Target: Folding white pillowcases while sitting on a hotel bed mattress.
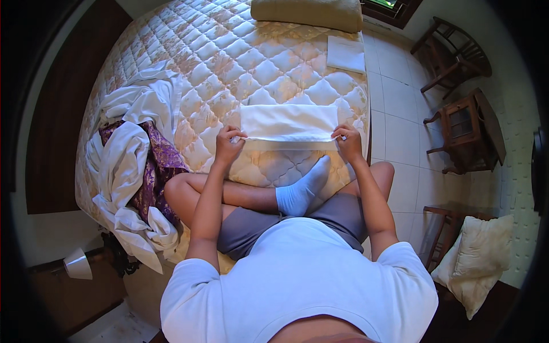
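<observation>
A white cloth [290, 122], folded into a wide strip, lies across the quilted mattress [274, 60] in front of my crossed legs. My left hand [230, 144] pinches its near left corner, and my right hand [349, 141] pinches the near right corner. Between the two hands the near edge is drawn out straight, with a thinner, see-through band hanging along it. Whether the cloth is a pillowcase or a towel, I cannot tell. My foot in a light blue sock [303, 186] rests just below the cloth.
Crumpled white sheets [128, 154] and a purple patterned fabric [157, 163] lie to my left. A folded white cloth [346, 53] and a beige roll [306, 14] are at the far end. Wooden chairs [454, 57], a small cabinet [463, 128] and pillows [483, 248] stand right of the bed.
</observation>
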`<state>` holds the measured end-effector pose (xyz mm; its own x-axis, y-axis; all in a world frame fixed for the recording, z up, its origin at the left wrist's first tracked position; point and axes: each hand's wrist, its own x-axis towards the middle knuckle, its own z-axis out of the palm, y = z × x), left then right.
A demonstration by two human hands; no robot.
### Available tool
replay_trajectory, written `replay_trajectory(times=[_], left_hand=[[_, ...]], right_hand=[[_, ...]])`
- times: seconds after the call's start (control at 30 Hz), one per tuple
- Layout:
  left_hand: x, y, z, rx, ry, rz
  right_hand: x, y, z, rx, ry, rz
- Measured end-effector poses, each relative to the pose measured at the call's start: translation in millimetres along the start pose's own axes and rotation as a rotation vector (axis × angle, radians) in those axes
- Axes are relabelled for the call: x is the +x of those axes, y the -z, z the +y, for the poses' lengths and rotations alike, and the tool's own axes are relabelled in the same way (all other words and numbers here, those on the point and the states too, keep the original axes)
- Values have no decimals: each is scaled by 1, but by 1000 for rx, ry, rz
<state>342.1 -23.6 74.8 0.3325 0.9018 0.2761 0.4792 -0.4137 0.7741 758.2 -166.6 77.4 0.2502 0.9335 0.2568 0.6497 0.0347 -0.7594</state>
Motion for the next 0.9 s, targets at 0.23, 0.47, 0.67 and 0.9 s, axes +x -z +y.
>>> replay_trajectory(times=[0.23,0.47,0.67,0.9], left_hand=[[-6,1,-4,-2,45,-48],[-8,8,4,107,9,-106],[13,-11,44,126,-237,94],[34,-93,50,693,-339,-191]], right_hand=[[-13,2,0,-133,13,-16],[-18,9,-17,-319,-44,-140],[11,-23,-68,-333,81,53],[57,-134,-75,-648,251,-238]])
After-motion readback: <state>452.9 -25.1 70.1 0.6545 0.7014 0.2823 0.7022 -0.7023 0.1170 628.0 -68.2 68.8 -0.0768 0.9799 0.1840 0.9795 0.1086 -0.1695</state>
